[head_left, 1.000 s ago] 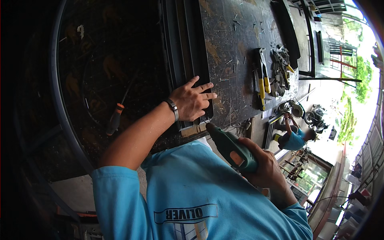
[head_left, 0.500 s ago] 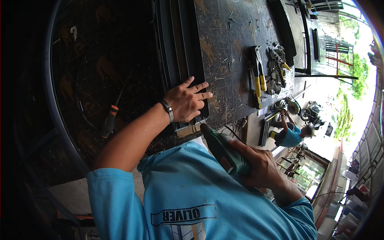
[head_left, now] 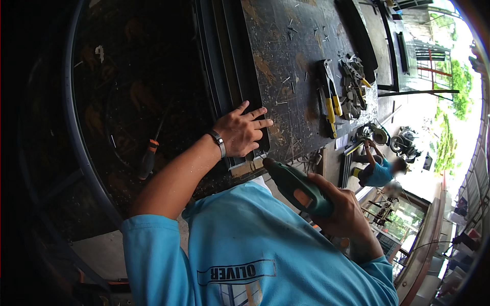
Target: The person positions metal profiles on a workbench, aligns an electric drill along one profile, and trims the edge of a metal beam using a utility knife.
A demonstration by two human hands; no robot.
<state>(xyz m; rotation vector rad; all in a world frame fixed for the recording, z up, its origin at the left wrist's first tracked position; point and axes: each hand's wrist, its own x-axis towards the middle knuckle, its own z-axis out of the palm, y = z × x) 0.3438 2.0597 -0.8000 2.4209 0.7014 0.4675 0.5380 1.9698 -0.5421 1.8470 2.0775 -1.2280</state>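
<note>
A dark metal profile (head_left: 232, 56) lies lengthwise on the black worktable, its near end toward my body. My left hand (head_left: 240, 130) rests on top of it near that end, fingers spread and holding nothing. In my right hand (head_left: 337, 206) is a green power drill (head_left: 296, 188), the fingers wrapped round its handle. The drill's nose points at the near end of the profile, just beside a pale strip (head_left: 247, 167) there. Whether the tip touches the metal is too small to tell.
Left of the profile lies a screwdriver (head_left: 148, 159) with an orange and black handle. To the right are a yellow-handled hand tool (head_left: 331, 102), a heap of metal pieces and tools (head_left: 353, 84), and scattered small rivets or screws. A co-worker (head_left: 378, 171) in blue crouches further right.
The drill has moved slightly right and its body has turned a little in my right hand. My left hand keeps its place on the profile. The whole view has shifted slightly.
</note>
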